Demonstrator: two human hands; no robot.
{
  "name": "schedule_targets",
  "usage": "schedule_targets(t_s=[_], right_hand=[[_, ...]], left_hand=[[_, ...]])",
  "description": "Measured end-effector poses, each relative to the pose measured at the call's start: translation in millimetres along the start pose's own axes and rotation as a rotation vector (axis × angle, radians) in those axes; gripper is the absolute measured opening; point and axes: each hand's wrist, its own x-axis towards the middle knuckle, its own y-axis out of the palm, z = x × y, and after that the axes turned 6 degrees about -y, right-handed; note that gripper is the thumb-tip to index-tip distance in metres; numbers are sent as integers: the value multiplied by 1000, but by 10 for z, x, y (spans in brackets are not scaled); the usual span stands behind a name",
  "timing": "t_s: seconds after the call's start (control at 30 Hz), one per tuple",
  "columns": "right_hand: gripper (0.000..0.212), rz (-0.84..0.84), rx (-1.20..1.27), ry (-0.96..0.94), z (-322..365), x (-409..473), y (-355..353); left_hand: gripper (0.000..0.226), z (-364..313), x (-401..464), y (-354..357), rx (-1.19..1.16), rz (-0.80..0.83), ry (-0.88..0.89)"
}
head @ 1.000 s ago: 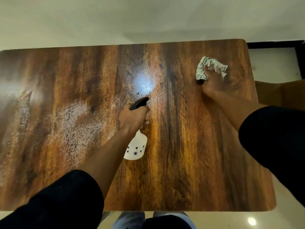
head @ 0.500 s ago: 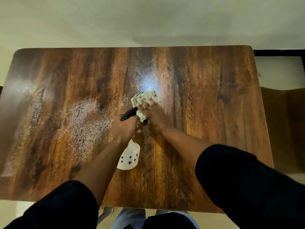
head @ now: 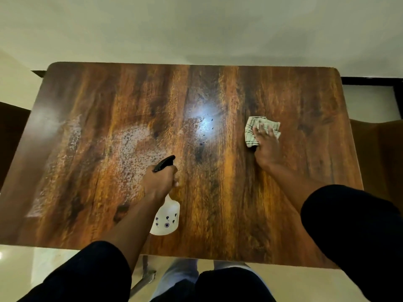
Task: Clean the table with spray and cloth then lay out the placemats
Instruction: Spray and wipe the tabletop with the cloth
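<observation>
The left hand (head: 160, 182) is curled round the neck of a white spray bottle (head: 166, 219) with a black trigger head, held just below the middle of the frame over the wooden bench (head: 218, 214). The right hand (head: 265, 144) lies with its fingers spread flat on a checked cloth (head: 250, 129), pressing it to the bench at right of centre. A broad patch of white spray droplets (head: 130, 149) sits left of centre, with a fainter streak further left, well apart from the cloth. A bright lamp glare marks the middle of the bench, with a few dark specks around it. No placemats are in view.

The likeliest fault from here is uneven cleaning. The cloth is on the right half while the wet patches lie on the left, so the spray may dry into marks if the wipe does not reach them soon. The glare could hide a damp or missed strip in the middle. Mats laid on a wet surface would trap moisture. The bottle, carried low over the bench, could knock it or drip on wiped wood.
</observation>
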Motion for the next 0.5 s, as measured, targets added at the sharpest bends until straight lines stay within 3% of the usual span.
schedule_targets(t_s=[0.2,0.37,0.5], right_hand=[[69,-4,-23,107,641,-253,190],[77,72,47,-85,1570,-549,527],[78,230,-3,-379,2280,-870,949]], left_hand=[[19,195,-7,-331,-35,30,-7],[15,329,9,-630,-13,22,10],[24,479,100,-917,-4,3,4]])
